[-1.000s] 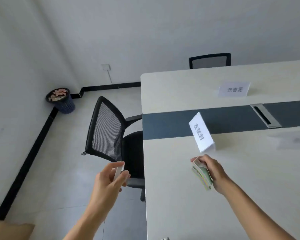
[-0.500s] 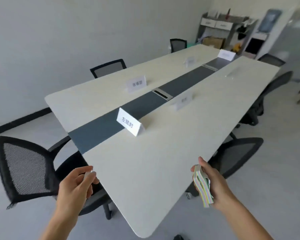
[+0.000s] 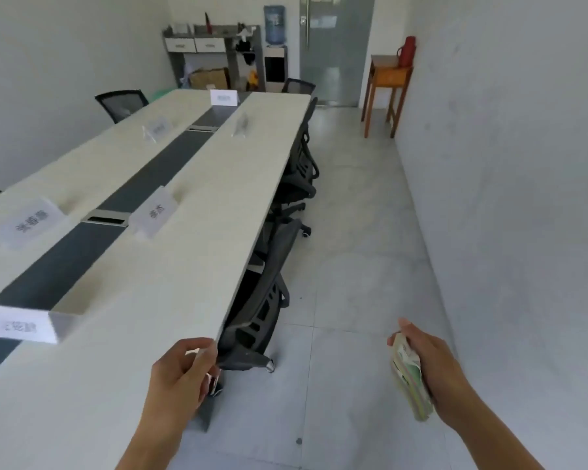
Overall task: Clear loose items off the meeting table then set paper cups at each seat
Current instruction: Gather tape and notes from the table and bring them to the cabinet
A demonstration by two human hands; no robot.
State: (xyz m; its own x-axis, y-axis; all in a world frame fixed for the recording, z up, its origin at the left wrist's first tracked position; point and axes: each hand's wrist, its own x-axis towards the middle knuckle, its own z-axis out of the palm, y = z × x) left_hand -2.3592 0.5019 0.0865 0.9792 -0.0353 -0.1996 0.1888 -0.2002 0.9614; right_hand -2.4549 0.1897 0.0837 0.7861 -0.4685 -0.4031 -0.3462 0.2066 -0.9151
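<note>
The long pale meeting table [image 3: 170, 252] with a dark centre strip runs away from me on the left. My left hand [image 3: 180, 374] hovers at its near right edge and grips a small white item [image 3: 211, 381], mostly hidden by the fingers. Over the floor to the right of the table, my right hand [image 3: 431, 364] holds a stack of coloured papers [image 3: 409, 385] on edge. No paper cups are in view.
Several white name cards [image 3: 157, 213] stand along the table. Black mesh chairs [image 3: 269, 300] are tucked under its right side. A wooden side table [image 3: 387, 79] with a red flask stands by the right wall. A shelf unit [image 3: 214, 56] and a water dispenser [image 3: 275, 45] are at the far end.
The view has swung right, from the table's end with the bin corner to the aisle along its right side. Both hands keep what they hold; the right hand now hangs over the floor.
</note>
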